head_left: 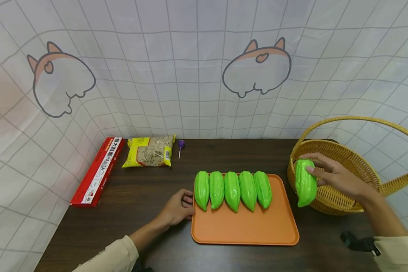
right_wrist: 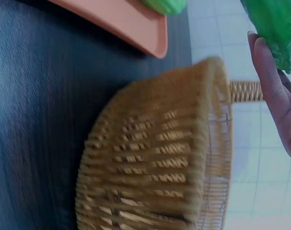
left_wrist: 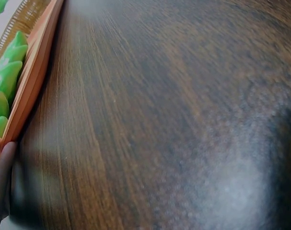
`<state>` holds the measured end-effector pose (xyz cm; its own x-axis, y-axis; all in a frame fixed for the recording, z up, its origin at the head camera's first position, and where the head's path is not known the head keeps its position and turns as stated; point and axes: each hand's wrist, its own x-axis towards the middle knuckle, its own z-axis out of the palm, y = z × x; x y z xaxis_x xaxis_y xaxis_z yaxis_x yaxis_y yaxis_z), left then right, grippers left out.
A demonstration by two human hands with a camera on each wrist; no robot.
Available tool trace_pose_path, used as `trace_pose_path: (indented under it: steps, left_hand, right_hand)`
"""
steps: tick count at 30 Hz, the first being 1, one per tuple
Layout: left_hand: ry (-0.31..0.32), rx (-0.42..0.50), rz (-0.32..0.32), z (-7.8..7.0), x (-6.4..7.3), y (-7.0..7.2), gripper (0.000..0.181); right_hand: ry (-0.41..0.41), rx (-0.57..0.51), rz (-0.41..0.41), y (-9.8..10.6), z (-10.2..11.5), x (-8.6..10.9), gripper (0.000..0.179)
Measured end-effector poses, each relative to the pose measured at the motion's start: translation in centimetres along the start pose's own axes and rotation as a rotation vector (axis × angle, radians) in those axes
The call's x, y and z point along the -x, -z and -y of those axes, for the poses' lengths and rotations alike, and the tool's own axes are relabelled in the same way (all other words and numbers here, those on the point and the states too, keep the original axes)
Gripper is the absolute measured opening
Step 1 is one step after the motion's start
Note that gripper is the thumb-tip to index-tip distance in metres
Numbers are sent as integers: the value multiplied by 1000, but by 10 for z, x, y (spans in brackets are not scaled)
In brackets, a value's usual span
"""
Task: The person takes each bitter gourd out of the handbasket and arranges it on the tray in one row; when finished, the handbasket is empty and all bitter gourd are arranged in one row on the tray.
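Above the near left rim of the wicker basket [head_left: 329,200], my right hand [head_left: 338,175] grips a glossy green ridged fruit [head_left: 305,183] with its pointed tip downward. The same fruit [right_wrist: 277,28] shows at the upper right of the right wrist view, between thumb and fingers. Several more such green fruits [head_left: 232,190] lie side by side in a row along the far half of an orange tray [head_left: 244,230]. My left hand [head_left: 178,207] holds the tray's left edge; in the left wrist view its digits pinch the tray rim [left_wrist: 28,91].
The basket's tall arched handle [head_left: 360,119] rises at the right. On the back left of the dark wooden table [head_left: 139,200] lie a red pasta box [head_left: 98,172], a yellow-and-clear food bag [head_left: 149,151] and a purple lollipop [head_left: 181,144]. A white gridded curtain [head_left: 176,75] stands behind.
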<state>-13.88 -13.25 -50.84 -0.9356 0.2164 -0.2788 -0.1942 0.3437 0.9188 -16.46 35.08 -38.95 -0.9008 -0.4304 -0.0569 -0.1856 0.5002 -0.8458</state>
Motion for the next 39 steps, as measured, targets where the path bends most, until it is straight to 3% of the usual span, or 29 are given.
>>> trace_pose_path:
  steps: [6, 11, 15, 21, 32, 39]
  left_hand:
    - [2, 4, 11, -2, 1, 1, 58]
    - [5, 9, 18, -2, 1, 1, 58]
    - [4, 15, 19, -3, 1, 0, 58]
    - [1, 15, 17, -5, 2, 1, 58]
    - [-4, 5, 18, -3, 1, 3, 57]
    - [-4, 7, 15, -1, 2, 1, 57]
  right_hand:
    - [3, 20, 13, -16, 3, -3, 49]
    - [35, -75, 62, -32, -1, -9, 65]
    - [7, -106, 90, -45, -4, -14, 64]
    - [-11, -61, 81, -56, -6, -17, 62]
    - [-58, 116, 49, -61, 6, -25, 70]
    - [-142, 205, 2, -72, 16, -27, 73]
